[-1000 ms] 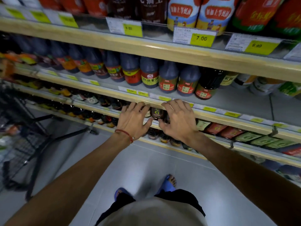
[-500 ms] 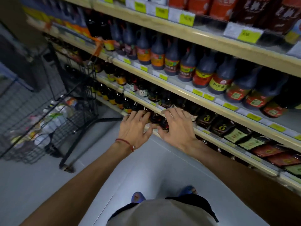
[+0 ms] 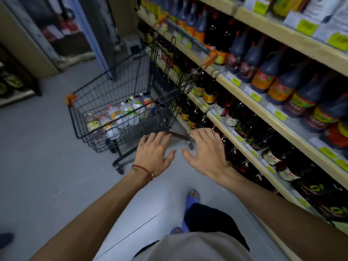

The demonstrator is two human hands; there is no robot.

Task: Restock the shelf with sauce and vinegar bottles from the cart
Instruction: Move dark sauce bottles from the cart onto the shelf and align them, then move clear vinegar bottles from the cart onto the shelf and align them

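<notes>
- The left hand (image 3: pixel 153 153) hovers palm down with its fingers spread wide, holding nothing; a red string (image 3: pixel 143 169) circles its wrist
- The right hand (image 3: pixel 205 151) is just beside it at 3 o'clock, also spread wide and empty; the two thumbs are near each other but apart
- Both hang over the grey floor (image 3: pixel 47 166), fingertips close to a low dark bar of the cart frame; whether they touch it cannot be told
- The cart (image 3: pixel 105 80) stands at about 11 o'clock from the hands
- Pale bottles (image 3: pixel 120 115) sit in the bottom of its basket, in a row running from 8 o'clock to 2 o'clock; they seem to lean with their necks toward 11 o'clock, though the wire blurs this
- The left hand is the nearer one, so the reach into the basket likely falls to it
- The shelf (image 3: pixel 263 112) runs at 3 o'clock of the right hand, packed with dark bottles (image 3: pixel 271 70)
</notes>
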